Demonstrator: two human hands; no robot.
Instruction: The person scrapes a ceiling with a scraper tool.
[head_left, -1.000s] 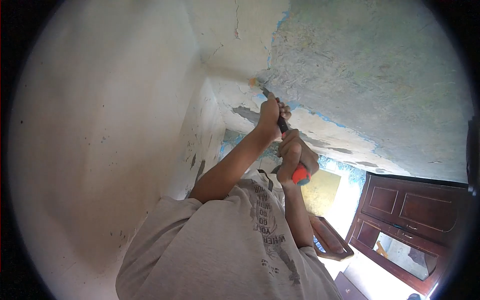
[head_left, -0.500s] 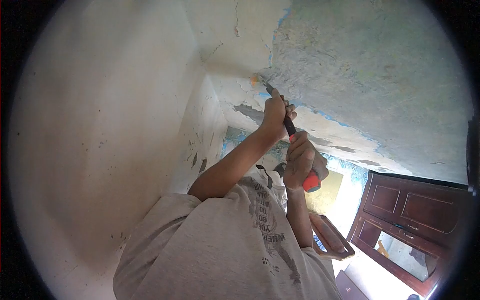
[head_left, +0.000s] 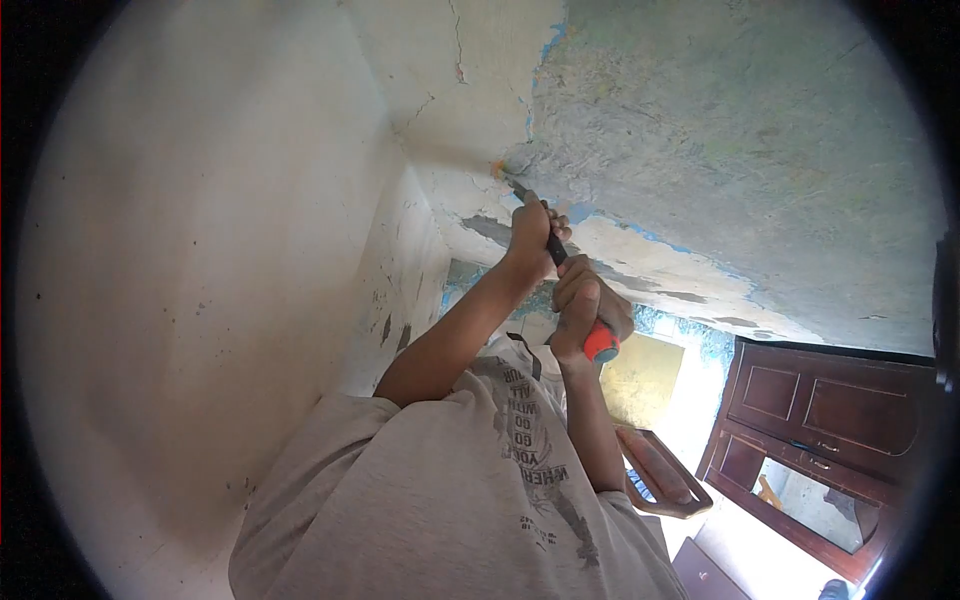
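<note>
A scraper with a dark shaft and a red handle [head_left: 603, 343] slants up to the plastered surface. Its tip touches or nearly touches the peeling paint edge beside a small orange spot [head_left: 498, 169]; exact contact is hard to make out. My left hand [head_left: 535, 235] is closed round the dark shaft, close behind the tip. Lower down, my right hand [head_left: 592, 305] wraps the red handle, whose grey-capped end sticks out below the fist. Bare grey-green plaster [head_left: 700, 130] lies to the right of the tip, bordered by blue flakes and cream paint.
A cream wall [head_left: 220, 250] fills the left side, meeting the peeling surface at a corner. Dark wooden cabinets [head_left: 820, 400] with a mirror-like pane stand at the right. A wooden-framed object [head_left: 665, 475] is behind my right arm, near a bright opening.
Both hands and the scraper have shifted left in view. The red handle end has come up a little, while the tip sits slightly lower by the orange spot. Both grips stay closed.
</note>
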